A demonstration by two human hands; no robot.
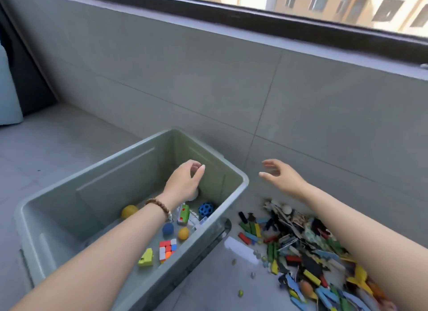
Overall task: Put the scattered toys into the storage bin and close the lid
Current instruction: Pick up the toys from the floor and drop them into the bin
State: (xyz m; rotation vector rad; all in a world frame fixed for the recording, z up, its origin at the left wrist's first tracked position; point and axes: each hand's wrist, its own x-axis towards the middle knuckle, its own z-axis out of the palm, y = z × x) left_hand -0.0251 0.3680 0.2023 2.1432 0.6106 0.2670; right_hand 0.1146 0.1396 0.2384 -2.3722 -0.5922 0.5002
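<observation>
An open sage-green storage bin stands on the floor at the lower left. Inside lie a yellow ball, a blue lattice ball, a green toy, an orange ball, a colour cube puzzle and a lime block. My left hand hovers over the bin with fingers loosely curled; I see nothing in them. A white round thing shows just under it. My right hand is open in the air right of the bin, beyond a pile of scattered toys.
A grey tiled wall under a window rises close behind the bin and pile. Small marbles lie on the floor between them. A dark curved edge shows under the bin's right side. A pale blue object stands far left.
</observation>
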